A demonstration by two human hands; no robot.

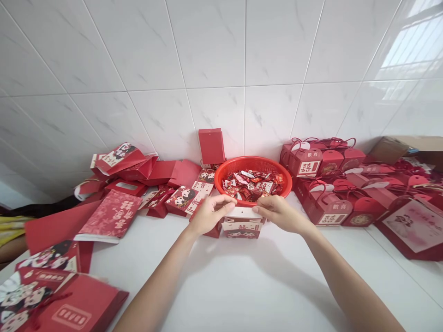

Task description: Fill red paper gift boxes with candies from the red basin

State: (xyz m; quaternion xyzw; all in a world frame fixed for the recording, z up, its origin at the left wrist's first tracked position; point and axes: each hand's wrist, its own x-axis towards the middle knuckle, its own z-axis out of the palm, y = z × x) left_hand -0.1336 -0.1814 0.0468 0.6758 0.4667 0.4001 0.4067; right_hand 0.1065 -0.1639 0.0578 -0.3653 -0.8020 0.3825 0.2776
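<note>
A small red-and-white gift box with cartoon figures on its front stands on the white table before me. My left hand pinches the left end of the box's pale top flap. At the flap's right end, my right hand grips it between thumb and fingers. The inside of the box is hidden from this angle. Just behind it sits a red plastic basket, holding many wrapped sweets.
Flattened and folded red boxes lie heaped on the left, with a red gift bag nearer. Rows of assembled red boxes with cord handles stand right. One tall red box leans by the tiled wall. Part of another person shows far left.
</note>
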